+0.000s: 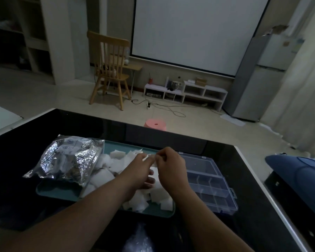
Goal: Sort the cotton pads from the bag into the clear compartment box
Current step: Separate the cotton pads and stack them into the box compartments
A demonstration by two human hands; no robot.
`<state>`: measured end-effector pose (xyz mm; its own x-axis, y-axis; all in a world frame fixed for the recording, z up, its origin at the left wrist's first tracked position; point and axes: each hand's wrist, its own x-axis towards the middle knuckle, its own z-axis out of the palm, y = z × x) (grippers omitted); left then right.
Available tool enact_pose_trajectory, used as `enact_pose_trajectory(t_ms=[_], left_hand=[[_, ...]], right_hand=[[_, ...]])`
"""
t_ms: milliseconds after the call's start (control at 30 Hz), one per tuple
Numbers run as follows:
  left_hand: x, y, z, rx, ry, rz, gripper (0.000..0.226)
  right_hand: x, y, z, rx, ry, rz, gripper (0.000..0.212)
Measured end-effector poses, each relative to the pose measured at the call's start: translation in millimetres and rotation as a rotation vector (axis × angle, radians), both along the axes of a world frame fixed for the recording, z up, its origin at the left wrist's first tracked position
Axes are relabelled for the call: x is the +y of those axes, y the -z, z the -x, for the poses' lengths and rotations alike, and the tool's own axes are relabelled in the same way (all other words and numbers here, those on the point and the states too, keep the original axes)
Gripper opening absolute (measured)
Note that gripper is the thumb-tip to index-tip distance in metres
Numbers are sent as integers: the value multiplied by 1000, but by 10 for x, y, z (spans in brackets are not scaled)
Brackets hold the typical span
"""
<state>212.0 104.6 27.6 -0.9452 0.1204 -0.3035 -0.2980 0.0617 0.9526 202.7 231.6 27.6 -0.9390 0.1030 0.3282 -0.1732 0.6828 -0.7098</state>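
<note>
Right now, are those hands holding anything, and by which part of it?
A white cotton pad, it seems: the left hand and right hand each pinch it by opposite edges above the teal tray. The exact grip is blurred.

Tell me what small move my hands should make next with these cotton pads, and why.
Probably carry the cotton pad rightward and drop it into a compartment of the clear box. The left hand and right hand both seem to pinch it above the tray, and the box lies open beside the right hand, its compartments looking empty.
</note>
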Motion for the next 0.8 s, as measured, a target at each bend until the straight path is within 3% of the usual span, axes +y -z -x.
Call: enact_pose_trajectory(t_ms=[167, 300, 400, 467, 567, 800], left_hand=[[5, -130, -49, -157, -50, -539, 39], [-103, -147, 59, -225, -151, -605, 20], [-224, -127, 169, -220, -254, -605, 11], [-326, -101, 232, -190, -320, -584, 18], [-468, -8, 278, -153, -392, -484, 24], [-428, 108, 212, -209, -331, -383, 17]], right_hand=[[-183, -114, -172, -23, -114, 97, 5], [-70, -243, -168, -91, -262, 268, 10], [136, -239, -19, -121, -106, 325, 13], [260, -150, 91, -184, -30, 112, 11], [312, 21, 131, -286, -126, -281, 10], [263, 273, 144, -364, -296, -623, 57]])
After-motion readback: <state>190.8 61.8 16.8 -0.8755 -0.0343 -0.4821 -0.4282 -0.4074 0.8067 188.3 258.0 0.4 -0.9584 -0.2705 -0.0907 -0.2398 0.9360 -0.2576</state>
